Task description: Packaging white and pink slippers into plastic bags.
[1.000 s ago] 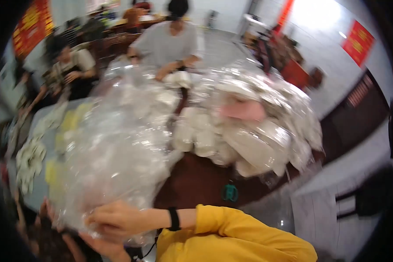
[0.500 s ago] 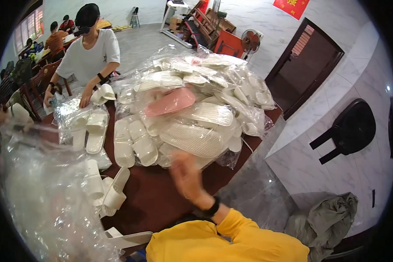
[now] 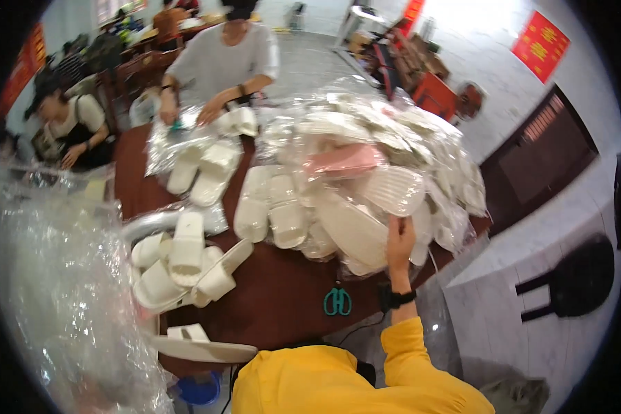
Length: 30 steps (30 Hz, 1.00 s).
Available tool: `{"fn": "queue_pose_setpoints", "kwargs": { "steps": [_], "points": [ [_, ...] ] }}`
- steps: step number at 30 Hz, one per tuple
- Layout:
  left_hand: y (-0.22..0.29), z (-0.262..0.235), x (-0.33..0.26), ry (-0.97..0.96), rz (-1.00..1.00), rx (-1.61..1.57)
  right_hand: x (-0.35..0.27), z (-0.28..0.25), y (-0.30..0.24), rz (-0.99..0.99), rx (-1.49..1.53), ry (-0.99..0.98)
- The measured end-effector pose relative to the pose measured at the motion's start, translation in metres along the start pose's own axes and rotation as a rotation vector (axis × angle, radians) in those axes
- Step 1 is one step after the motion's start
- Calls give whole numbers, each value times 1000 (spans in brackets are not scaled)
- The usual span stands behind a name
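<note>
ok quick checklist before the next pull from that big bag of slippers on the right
1. Right hand on the clear bag of white slippers: ok.
2. Left hand in view: not ok, it cannot be seen.
3. Grip closed on the plastic: cannot tell.
4. Teal scissors lie apart from the hand: ok.
5. Bare table space in front of the bag: ok.
6. Loose slippers lie apart from the bag: ok.

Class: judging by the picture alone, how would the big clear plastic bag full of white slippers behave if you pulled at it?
The bag of slippers would probably sag and shift: its film looks thin and crinkled, its contents loose. The right hand grips its near edge; glossy film may slip. It looks bulky, yet likely light, since the slippers look like foam.
</note>
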<state>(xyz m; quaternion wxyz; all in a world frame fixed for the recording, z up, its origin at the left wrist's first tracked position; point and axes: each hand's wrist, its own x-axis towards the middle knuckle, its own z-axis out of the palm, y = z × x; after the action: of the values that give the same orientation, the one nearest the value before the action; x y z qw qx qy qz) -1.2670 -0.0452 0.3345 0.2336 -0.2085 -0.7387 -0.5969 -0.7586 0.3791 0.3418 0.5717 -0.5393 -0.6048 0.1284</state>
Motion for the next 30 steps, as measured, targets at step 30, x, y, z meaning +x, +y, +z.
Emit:
{"fn": "queue_pose_setpoints", "kwargs": {
  "steps": [30],
  "points": [
    [90, -47, -14, 220, -886, -719, -10, 184, -298, -51, 548, -1061]
  ]
}}
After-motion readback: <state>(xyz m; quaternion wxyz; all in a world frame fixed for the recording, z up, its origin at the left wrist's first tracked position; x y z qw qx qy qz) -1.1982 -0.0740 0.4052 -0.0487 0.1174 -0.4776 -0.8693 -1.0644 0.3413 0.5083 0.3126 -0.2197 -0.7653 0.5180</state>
